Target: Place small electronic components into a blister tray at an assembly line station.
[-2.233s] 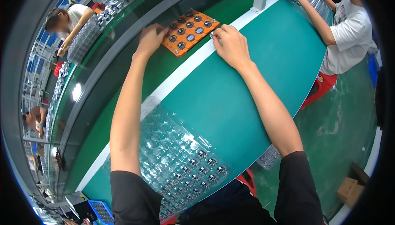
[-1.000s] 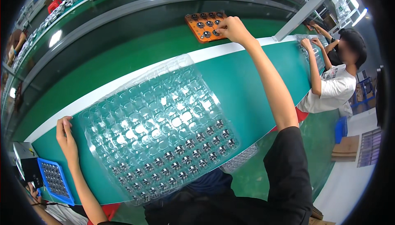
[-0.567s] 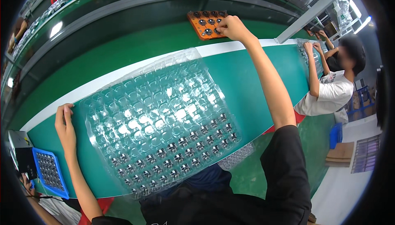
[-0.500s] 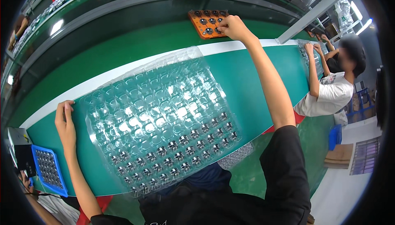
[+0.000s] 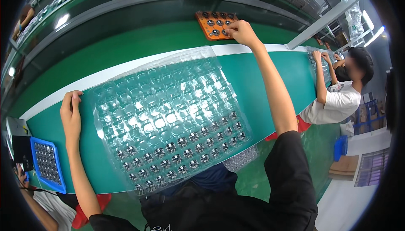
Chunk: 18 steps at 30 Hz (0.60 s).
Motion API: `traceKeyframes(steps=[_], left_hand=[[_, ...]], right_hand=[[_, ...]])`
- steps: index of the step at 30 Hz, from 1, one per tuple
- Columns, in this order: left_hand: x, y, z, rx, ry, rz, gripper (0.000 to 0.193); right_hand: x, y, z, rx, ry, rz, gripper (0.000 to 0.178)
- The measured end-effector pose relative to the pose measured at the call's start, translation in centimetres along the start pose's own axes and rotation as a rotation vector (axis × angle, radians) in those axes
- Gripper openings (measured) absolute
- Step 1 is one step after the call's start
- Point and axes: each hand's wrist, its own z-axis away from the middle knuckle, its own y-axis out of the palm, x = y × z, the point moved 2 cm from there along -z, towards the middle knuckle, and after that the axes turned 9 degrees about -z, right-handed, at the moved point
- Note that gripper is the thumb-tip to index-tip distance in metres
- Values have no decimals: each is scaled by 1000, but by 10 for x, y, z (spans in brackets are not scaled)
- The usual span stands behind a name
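Note:
My right hand (image 5: 242,32) reaches out to an orange tray (image 5: 205,27) beyond the table's white edge. Its fingers are pinched at a small round dark, shiny part (image 5: 226,32) in the tray's near right corner. Similar round parts sit in the tray's other holes. Loosely bent and holding nothing, my left hand (image 5: 71,108) rests on the green tabletop, left of a large clear plastic blister tray (image 5: 156,100). Several rows of its pockets nearest me hold small shiny metal-and-black parts (image 5: 187,152); the farther pockets show no parts.
The orange tray lies on a green belt-like surface (image 5: 139,47) behind the table. A blue tray (image 5: 63,184) filled with parts stands at the far left. A white post (image 5: 322,17) rises at the right. Co-workers sit at both sides; the right one (image 5: 337,93) handles clear trays.
The view has shifted slightly. My right hand stays at the same corner of the orange tray, its fingers still pinched. My left hand has barely moved.

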Motion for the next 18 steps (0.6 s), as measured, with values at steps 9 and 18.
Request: traceKeyframes(steps=[9, 18], left_hand=[[-5, -4, 2, -7, 24, -21, 31], [8, 8, -5, -48, 78, 1, 30]], right_hand=[[19, 9, -4, -26, -58, 40, 14], [42, -9, 2, -157, -166, 293, 24]])
